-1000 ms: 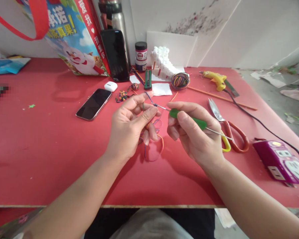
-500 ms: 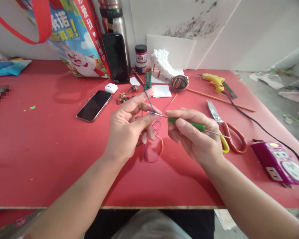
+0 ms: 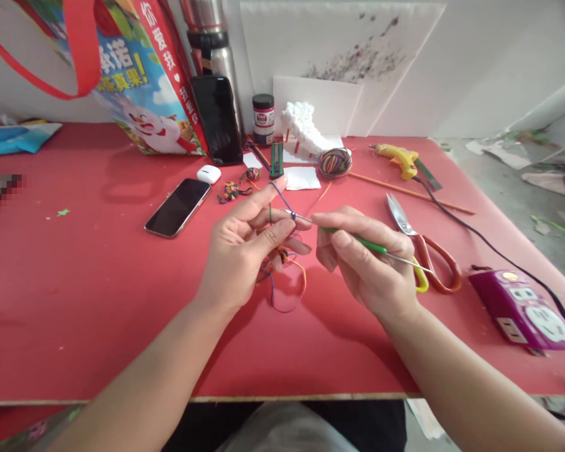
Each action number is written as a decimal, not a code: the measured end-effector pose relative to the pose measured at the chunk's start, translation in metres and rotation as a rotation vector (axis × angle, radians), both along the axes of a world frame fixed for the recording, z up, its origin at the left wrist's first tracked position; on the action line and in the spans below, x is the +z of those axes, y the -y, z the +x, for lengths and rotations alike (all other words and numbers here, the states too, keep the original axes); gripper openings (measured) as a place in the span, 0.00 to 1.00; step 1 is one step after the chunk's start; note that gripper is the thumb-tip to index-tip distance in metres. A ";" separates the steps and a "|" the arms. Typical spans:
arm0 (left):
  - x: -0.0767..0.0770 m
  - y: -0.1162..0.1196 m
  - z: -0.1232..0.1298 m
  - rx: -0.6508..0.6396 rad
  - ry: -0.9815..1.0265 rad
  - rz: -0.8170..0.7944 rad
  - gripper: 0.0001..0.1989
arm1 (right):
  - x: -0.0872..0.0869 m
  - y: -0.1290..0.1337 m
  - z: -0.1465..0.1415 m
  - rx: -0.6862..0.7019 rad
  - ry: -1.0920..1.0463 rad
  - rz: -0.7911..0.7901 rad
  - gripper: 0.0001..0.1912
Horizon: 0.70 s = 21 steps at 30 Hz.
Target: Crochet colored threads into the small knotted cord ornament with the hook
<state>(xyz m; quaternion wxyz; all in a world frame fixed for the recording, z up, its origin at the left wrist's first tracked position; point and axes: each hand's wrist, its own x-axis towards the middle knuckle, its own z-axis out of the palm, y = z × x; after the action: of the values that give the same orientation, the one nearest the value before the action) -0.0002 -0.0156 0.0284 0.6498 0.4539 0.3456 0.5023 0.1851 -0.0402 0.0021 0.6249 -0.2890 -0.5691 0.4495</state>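
My right hand (image 3: 367, 257) grips a crochet hook (image 3: 370, 243) by its green handle, the metal tip pointing left. The tip meets a small dark loop of yarn (image 3: 292, 215) at the fingertips of my left hand (image 3: 247, 245). Blue yarn (image 3: 282, 196) runs from the raised left index finger down to the hook. My left thumb and middle finger hold the yarn work, which is partly hidden by the fingers. Loose orange, blue and purple strands (image 3: 305, 282) hang below onto the red table (image 3: 136, 333).
A multicoloured yarn ball (image 3: 335, 163) lies at the back. Scissors (image 3: 424, 245), a yellow glue gun (image 3: 398, 158) and a purple box (image 3: 522, 307) are on the right. A phone (image 3: 179, 207) and white earbud case (image 3: 208, 174) lie left. A patterned bag (image 3: 155, 119) stands behind.
The left fingertips have shifted slightly and a dark yarn loop shows more plainly at the hook. The hook's handle has turned a little in my right hand. The view has tilted slightly.
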 end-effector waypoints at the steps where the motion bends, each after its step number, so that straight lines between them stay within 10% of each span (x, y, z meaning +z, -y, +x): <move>1: 0.001 -0.001 0.000 -0.047 0.020 -0.037 0.36 | 0.000 -0.001 -0.001 -0.013 -0.043 -0.042 0.11; 10: 0.001 -0.007 0.001 -0.211 0.157 -0.307 0.26 | 0.007 -0.011 0.001 -0.106 -0.275 -0.286 0.09; 21: 0.003 -0.002 0.003 -0.104 0.073 -0.192 0.20 | 0.011 -0.007 -0.002 0.005 -0.266 -0.346 0.09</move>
<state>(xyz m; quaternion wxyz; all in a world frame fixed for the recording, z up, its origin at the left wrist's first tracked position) 0.0030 -0.0137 0.0311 0.7275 0.3882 0.3442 0.4490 0.1826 -0.0334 0.0132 0.6344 -0.3289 -0.3967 0.5762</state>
